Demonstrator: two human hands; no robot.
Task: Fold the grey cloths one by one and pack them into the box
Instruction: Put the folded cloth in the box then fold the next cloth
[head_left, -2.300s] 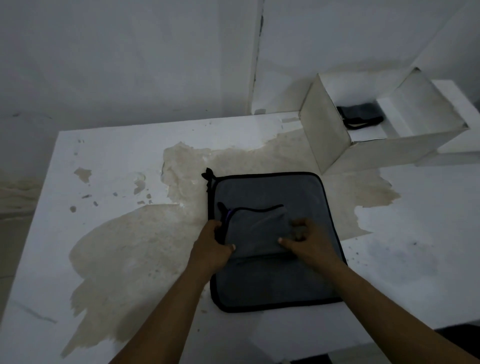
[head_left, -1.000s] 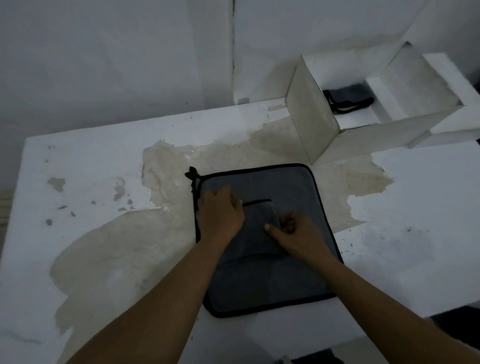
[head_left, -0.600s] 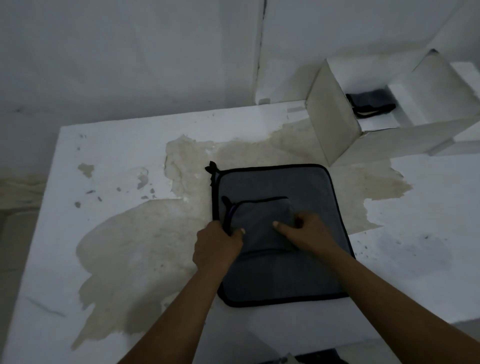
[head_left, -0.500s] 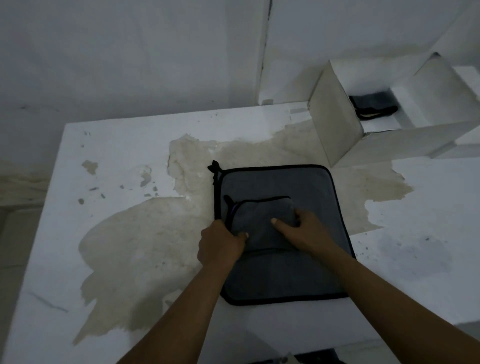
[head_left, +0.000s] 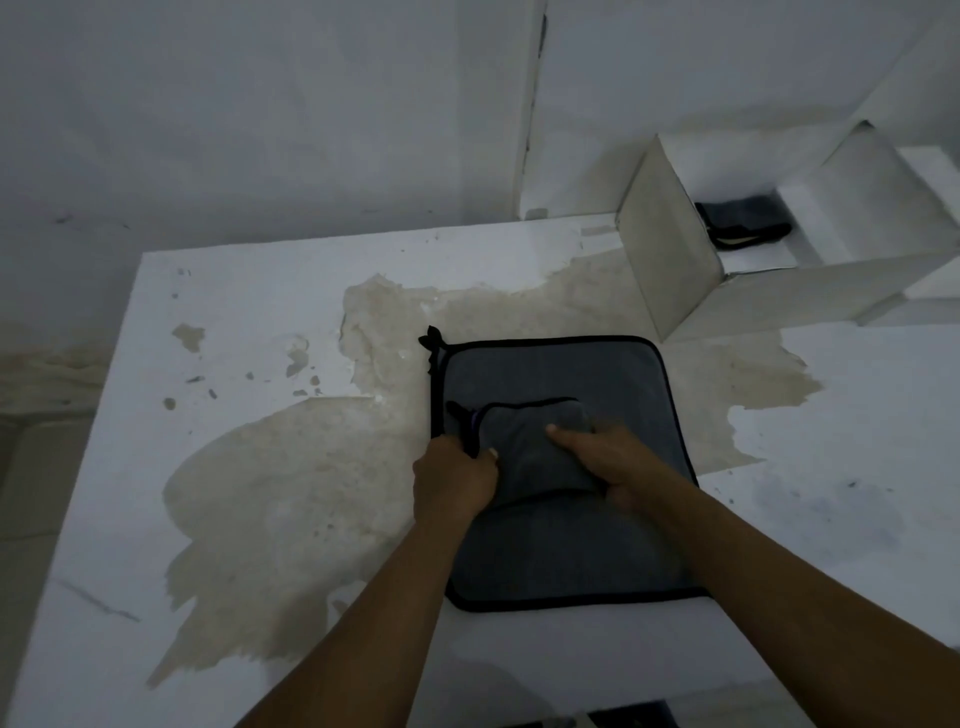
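Right now the folded grey cloth lies between my two hands, a small thick bundle with black piping along its far edge and a black loop at its left corner. My left hand grips its left edge just below that loop, fingers curled under and the thumb pressed down on top. My right hand grips the right edge: the index finger lies stretched across the top of the bundle and the other fingers curl round the side.

The bundle rests on the flat grey cloth, which is spread out square beneath it, with black edging all round and its own little loop sticking out at the far left corner. This flat cloth reaches the table's near edge.

The white table is worn, with a big beige patch where the surface has peeled, spreading left of and beyond the cloths.

At the far right stands the open white cardboard box, its near corner just beside the flat cloth's far right corner; I cannot tell whether they touch. Inside it lies one packed cloth, folded, dark grey with black trim. A pale wall rises behind the table.
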